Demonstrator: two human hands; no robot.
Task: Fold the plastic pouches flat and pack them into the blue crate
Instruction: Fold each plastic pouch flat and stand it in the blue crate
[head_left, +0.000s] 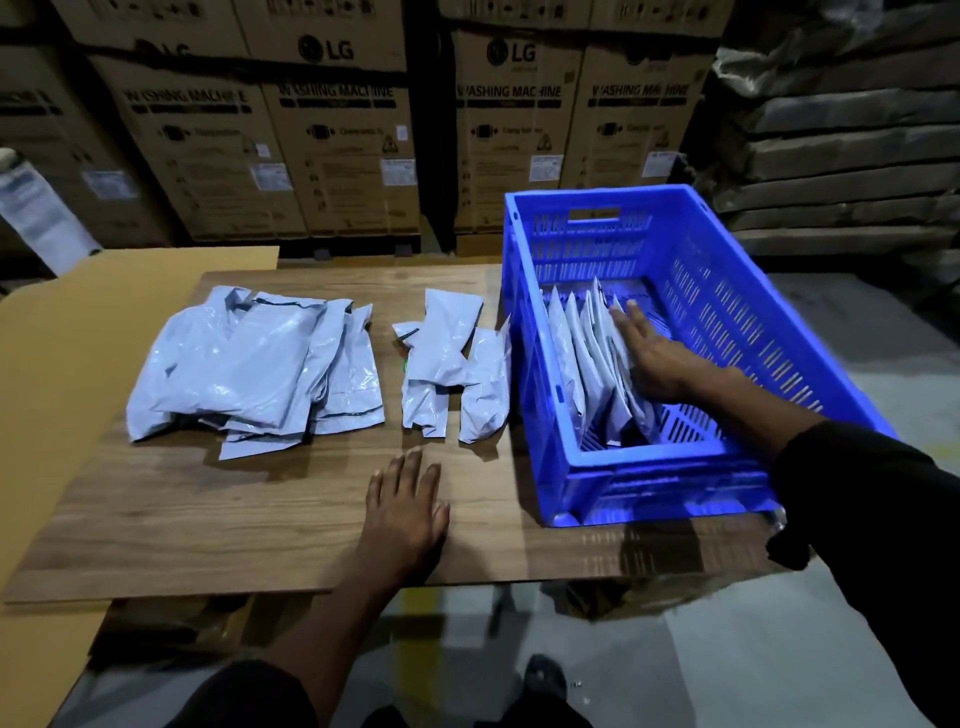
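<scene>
Folded pouches lie at twelve o'clock from the flat, empty left hand, long axis pointing away; the right hand presses open-fingered on the crate's packed row.

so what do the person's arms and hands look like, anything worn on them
Both hands are bare, with no gloves or rings to be seen. The right hand comes out of a dark, near-black long sleeve pushed up the forearm. The left hand has a bare forearm, with a dark sleeve only near the elbow.
</scene>
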